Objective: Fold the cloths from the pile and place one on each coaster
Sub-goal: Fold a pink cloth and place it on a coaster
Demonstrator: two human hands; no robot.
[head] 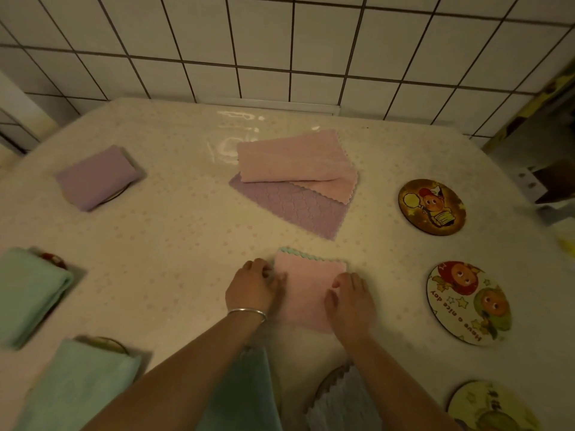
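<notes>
Looking down from the head camera, we see both hands on a folded pink fleece cloth with a green scalloped edge (308, 287), lying flat on the pale dotted plastic tablecloth (174, 231) near the front middle. The left hand (253, 287), with a thin silver bangle (247, 313) on its wrist, curls its fingers round the cloth's left edge. The right hand (350, 301) lies on the cloth's right side with its fingers bent down on the fabric; we cannot tell whether they pinch it or only press.

Beyond the hands sits the pile: a rolled pale pink cloth (292, 160) resting on a flat lilac cloth with a zigzag edge (295, 206). On the left, a folded lilac cloth (96, 178) covers a round coaster, and two folded mint green cloths (28, 293) (81, 387) each lie over another. By the forearms a further green cloth (242, 393) and a grey-lilac cloth (342, 402) lie on coasters too.

On the right, three round cartoon-printed coasters (432, 206) (468, 303) (488, 405) lie bare, well apart from the pink cloth. White square wall tiles (280, 42) stand behind the table.
</notes>
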